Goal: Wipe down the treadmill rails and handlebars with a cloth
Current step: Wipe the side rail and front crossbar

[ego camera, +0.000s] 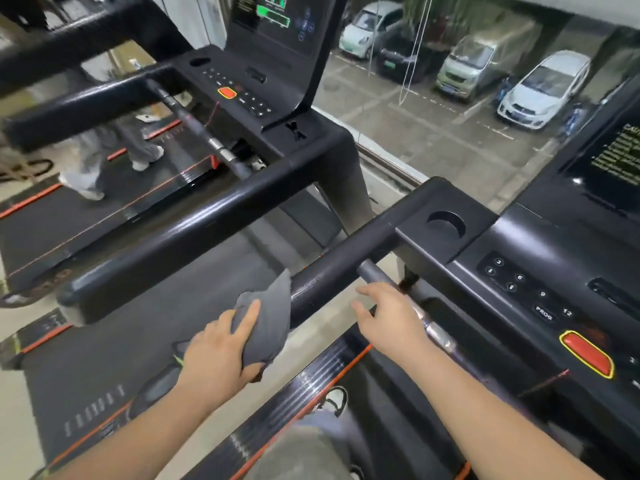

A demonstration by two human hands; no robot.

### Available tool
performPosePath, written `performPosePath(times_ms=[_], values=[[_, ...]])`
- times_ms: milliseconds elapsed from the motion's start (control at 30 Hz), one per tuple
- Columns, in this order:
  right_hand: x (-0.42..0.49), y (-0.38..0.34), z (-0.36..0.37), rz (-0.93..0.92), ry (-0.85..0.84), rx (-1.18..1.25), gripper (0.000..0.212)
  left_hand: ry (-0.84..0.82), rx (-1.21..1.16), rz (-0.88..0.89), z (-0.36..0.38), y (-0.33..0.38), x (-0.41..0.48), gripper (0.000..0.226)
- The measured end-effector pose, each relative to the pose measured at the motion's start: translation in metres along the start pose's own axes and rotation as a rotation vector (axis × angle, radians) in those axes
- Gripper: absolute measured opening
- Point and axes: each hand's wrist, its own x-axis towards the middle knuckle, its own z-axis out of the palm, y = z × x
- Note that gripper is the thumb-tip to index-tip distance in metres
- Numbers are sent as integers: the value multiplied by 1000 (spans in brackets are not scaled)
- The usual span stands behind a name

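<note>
Grey cloth [268, 323], bunched in the left hand [218, 355], presses the near end of the black rail [346, 268]; the right hand [391, 317] rests loose-fingered on the silver bar [375, 273]. Wiping seems just begun: next, slide the cloth along the rail toward the console [519, 271].

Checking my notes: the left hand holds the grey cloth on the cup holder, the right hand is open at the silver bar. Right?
No: the head view shows the left hand holding the grey cloth against the black handrail's end, not on the cup holder. The right hand is open at the silver bar, as stated.
</note>
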Motion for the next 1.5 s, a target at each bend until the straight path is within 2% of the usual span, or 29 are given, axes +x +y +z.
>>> performPosePath(times_ms=[67, 167, 367, 467, 533, 667, 733, 800, 867, 967, 1100, 1167, 1233, 1367, 1433, 1500], values=[[-11, -12, 11, 31, -77, 86, 43, -106, 11, -65, -13, 9, 7, 118], [-27, -26, 22, 108, -163, 219, 45, -134, -77, -122, -26, 38, 40, 120], [-26, -48, 43, 207, -110, 248, 38, -96, -112, -14, -33, 83, 93, 114], [-24, -74, 65, 278, 32, 263, 38, -46, -98, 101, -28, 52, 64, 107], [-24, -93, 86, 262, 110, 234, 36, -37, -100, 145, -15, 12, 28, 104], [-28, -118, 127, 225, 130, 114, 40, 21, -138, 141, 20, -79, -47, 111], [-34, -124, 138, 196, 140, 107, 38, 33, -128, 146, 30, -101, -67, 114], [-39, -128, 143, 162, 161, 115, 35, -62, -115, 158, 23, -99, -63, 111], [-42, -132, 142, 117, 183, 109, 32, -142, -114, 151, 6, -81, -42, 107], [-39, -135, 140, -10, 251, 40, 34, -88, -165, 147, -10, -40, 1, 105], [-41, -135, 145, -166, 270, -95, 50, -79, -169, 122, -13, -11, 30, 87], [-47, -139, 148, -251, 179, -137, 59, -70, -154, 148, -10, -19, 23, 83], [-51, -143, 154, -349, 48, -176, 66, -41, -234, 184, 3, -42, 0, 77], [-59, -157, 170, -601, -266, -307, 76, 58, -415, 175, 37, -110, -64, 97], [-63, -164, 185, -770, -318, -485, 78, 87, -552, 160, 54, -143, -93, 104], [-64, -170, 201, -866, -274, -651, 81, 141, -731, 121, 66, -170, -117, 102]])
